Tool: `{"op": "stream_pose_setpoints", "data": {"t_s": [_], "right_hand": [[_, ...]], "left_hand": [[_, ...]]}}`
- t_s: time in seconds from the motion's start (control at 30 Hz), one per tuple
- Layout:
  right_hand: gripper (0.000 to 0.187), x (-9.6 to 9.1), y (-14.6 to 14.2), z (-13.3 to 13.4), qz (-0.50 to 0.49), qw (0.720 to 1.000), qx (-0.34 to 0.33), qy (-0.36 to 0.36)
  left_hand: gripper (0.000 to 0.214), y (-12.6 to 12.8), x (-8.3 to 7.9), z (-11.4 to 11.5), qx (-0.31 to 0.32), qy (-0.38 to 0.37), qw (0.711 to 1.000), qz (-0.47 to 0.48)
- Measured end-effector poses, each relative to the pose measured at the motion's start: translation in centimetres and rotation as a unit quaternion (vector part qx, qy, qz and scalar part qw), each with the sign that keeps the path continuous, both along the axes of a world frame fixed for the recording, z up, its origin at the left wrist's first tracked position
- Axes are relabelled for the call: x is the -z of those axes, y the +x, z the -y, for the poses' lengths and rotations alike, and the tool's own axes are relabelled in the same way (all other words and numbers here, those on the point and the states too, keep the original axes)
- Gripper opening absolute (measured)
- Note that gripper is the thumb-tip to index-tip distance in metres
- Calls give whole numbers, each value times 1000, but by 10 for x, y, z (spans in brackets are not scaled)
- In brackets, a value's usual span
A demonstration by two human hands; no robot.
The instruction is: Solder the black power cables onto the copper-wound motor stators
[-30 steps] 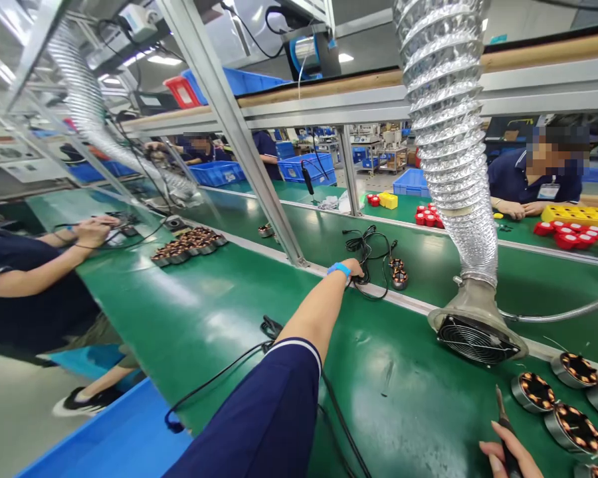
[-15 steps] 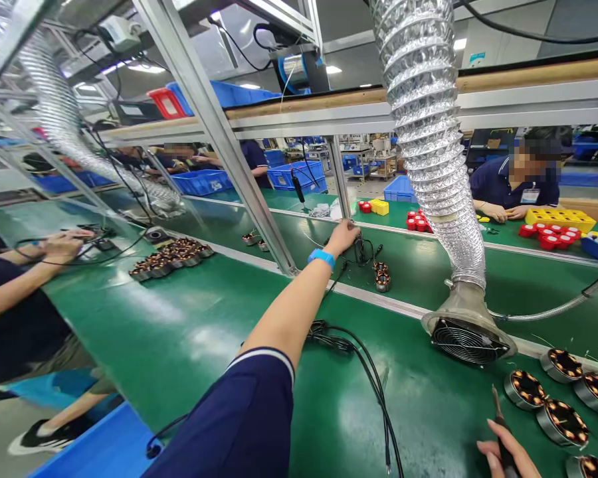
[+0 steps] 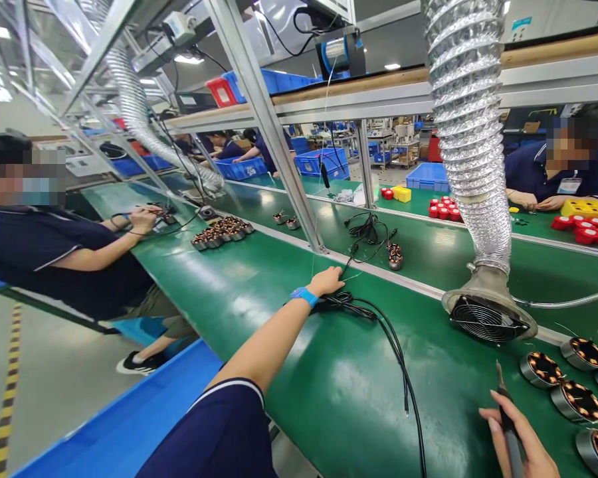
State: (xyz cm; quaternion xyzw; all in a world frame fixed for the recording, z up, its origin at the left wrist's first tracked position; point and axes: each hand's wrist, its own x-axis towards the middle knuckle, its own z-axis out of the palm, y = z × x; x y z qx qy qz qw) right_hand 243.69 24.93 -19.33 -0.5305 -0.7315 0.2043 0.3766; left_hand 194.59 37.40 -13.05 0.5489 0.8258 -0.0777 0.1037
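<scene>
My left hand point(image 3: 327, 282) is closed in front of the metal rail, its fingertips together on a thin strand of solder wire point(image 3: 351, 276). The strand seems to run up to the spool point(image 3: 335, 54) on the shelf. Just below the hand lies a coil of black cable point(image 3: 346, 300), its leads trailing toward the table's near edge. My right hand point(image 3: 523, 431) grips a soldering iron point(image 3: 509, 425) like a pen, tip pointing away from me. Right of it, several round motor stators point(image 3: 577, 401) with copper windings rest on the green table point(image 3: 359, 385).
A fume-extraction hood point(image 3: 488, 318) hangs from a silver duct between my hands. A slanted metal post point(image 3: 284, 153) rises beyond my left hand. Behind the rail lie a black cord bundle point(image 3: 366, 229) and small stators point(image 3: 395, 257). Co-workers sit at left and across the table.
My left hand has drawn back from the black cord bundle behind the rail to the near side, with the thin wire at its fingertips. My view has turned left; the right hand still grips the iron.
</scene>
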Motion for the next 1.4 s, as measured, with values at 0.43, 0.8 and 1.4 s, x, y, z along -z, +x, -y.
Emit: {"op": "stream_pose_setpoints", "data": {"t_s": [0.43, 0.8, 1.4], "right_hand": [[49, 12, 18, -11, 29, 999, 3, -26], [50, -9, 10, -2, -12, 999, 37, -13], [29, -49, -14, 7, 30, 987, -57, 149]], "left_hand": [[35, -9, -45, 58, -93, -118, 987, -54], [56, 85, -34, 73, 196, -99, 973, 69], [24, 207, -9, 129, 451, 15, 892, 30]]}}
